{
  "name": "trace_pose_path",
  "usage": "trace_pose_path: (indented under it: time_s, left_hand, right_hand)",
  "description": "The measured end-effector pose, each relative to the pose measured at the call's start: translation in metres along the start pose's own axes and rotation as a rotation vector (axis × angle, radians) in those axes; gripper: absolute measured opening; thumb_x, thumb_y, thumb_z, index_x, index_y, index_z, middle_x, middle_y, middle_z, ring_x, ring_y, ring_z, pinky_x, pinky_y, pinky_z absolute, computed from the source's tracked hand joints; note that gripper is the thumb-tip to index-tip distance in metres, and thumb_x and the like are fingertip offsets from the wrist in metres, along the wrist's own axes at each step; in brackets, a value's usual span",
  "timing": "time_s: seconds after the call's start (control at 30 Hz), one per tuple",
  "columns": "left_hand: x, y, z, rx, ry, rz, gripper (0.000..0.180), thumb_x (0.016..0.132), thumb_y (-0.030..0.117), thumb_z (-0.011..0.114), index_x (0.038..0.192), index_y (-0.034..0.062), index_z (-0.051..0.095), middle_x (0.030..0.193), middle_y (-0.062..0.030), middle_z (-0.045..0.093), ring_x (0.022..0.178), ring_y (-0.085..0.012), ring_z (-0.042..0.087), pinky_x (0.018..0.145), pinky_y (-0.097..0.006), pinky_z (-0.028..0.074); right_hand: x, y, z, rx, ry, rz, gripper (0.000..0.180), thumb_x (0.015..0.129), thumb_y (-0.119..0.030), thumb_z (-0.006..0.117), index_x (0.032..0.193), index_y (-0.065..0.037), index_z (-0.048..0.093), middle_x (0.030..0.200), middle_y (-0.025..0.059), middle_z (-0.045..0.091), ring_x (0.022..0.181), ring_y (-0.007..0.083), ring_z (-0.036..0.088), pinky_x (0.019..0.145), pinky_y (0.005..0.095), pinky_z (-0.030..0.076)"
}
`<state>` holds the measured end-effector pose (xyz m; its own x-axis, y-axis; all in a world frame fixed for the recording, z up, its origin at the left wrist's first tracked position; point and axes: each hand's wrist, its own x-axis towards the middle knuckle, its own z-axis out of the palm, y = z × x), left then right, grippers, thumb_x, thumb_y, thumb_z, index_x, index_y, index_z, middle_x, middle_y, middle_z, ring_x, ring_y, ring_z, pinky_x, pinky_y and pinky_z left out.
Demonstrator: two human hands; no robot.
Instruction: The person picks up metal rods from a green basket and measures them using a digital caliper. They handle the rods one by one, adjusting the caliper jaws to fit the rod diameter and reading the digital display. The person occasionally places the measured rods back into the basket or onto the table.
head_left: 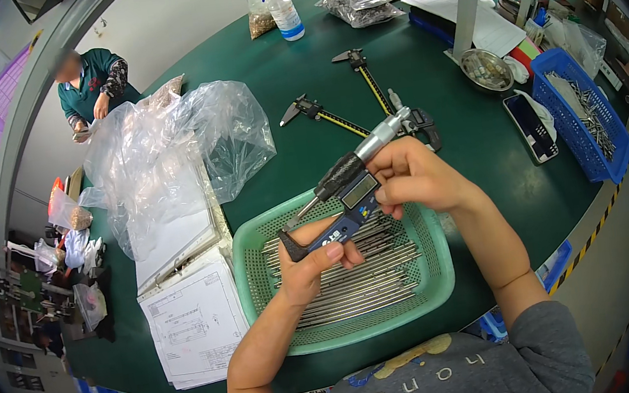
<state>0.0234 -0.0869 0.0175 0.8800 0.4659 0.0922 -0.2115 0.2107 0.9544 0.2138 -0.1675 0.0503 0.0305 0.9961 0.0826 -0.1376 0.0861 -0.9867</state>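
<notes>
A digital outside micrometer (357, 190) with a dark frame and a silver thimble is held at a slant over a green plastic basket (444, 279). My left hand (306, 270) is closed on the lower frame near the anvil, thumb on top. My right hand (416, 178) grips the micrometer beside its display and thimble, fingers curled in. Whether a thin piece sits between the measuring faces, I cannot make out. Below both hands, many thin metal rods (358, 295) lie side by side in the basket.
Left of the basket lie a binder with drawing sheets (195, 321) and clear plastic bags (169, 163). Two calipers (330, 118) lie beyond. To the right are a phone (531, 129), a metal bowl (486, 70) and a blue basket (583, 116) of metal parts. Another person (97, 86) stands far left.
</notes>
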Motion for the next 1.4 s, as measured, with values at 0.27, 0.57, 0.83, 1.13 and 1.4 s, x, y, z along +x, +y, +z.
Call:
trace_pose_path:
  time_s: [0.27, 0.57, 0.83, 1.13, 1.4]
  left_hand:
    - [0.001, 0.001, -0.001, -0.014, -0.011, 0.026, 0.043, 0.071, 0.020, 0.056, 0.098, -0.0139, 0.050, 0.067, -0.0162, 0.057, 0.056, -0.0171, 0.054, 0.053, -0.025, 0.044]
    - [0.001, 0.000, 0.000, 0.007, -0.041, -0.005, 0.042, 0.071, 0.020, 0.056, 0.095, -0.0135, 0.051, 0.067, -0.0162, 0.057, 0.056, -0.0169, 0.054, 0.053, -0.025, 0.044]
    - [0.000, 0.000, 0.001, 0.004, -0.025, -0.017, 0.041, 0.070, 0.021, 0.056, 0.093, -0.0126, 0.052, 0.067, -0.0165, 0.058, 0.057, -0.0171, 0.055, 0.054, -0.025, 0.045]
    - [-0.001, 0.002, 0.002, -0.013, -0.042, -0.021, 0.035, 0.070, 0.021, 0.057, 0.087, -0.0098, 0.054, 0.067, -0.0143, 0.059, 0.057, -0.0155, 0.056, 0.053, -0.024, 0.045]
    - [-0.003, -0.005, -0.001, -0.026, -0.077, -0.044, 0.039, 0.071, 0.017, 0.057, 0.100, -0.0092, 0.052, 0.070, -0.0154, 0.059, 0.061, -0.0163, 0.057, 0.056, -0.025, 0.046]
  right_hand:
    - [0.002, -0.001, -0.022, 0.046, 0.326, -0.141, 0.028, 0.076, -0.024, 0.054, 0.091, 0.000, 0.056, 0.060, 0.0031, 0.052, 0.049, 0.0084, 0.052, 0.044, 0.0177, 0.041]
    - [0.004, -0.003, -0.020, -0.024, 0.416, -0.128, 0.026, 0.077, -0.027, 0.059, 0.082, -0.001, 0.058, 0.062, 0.0033, 0.053, 0.048, 0.0069, 0.051, 0.044, 0.0173, 0.042]
    - [0.001, -0.003, -0.024, 0.017, 0.347, -0.126, 0.023, 0.075, -0.021, 0.062, 0.084, -0.001, 0.057, 0.065, 0.0036, 0.054, 0.056, 0.0081, 0.053, 0.049, 0.0187, 0.045]
    - [-0.005, -0.011, -0.030, -0.042, 0.224, -0.249, 0.017, 0.071, -0.009, 0.063, 0.083, 0.001, 0.056, 0.070, 0.0041, 0.055, 0.061, 0.0078, 0.053, 0.056, 0.0200, 0.045]
    - [-0.005, -0.009, -0.038, -0.100, 0.239, -0.093, 0.023, 0.075, -0.022, 0.062, 0.075, 0.000, 0.056, 0.063, 0.0037, 0.053, 0.053, 0.0068, 0.051, 0.045, 0.0188, 0.043]
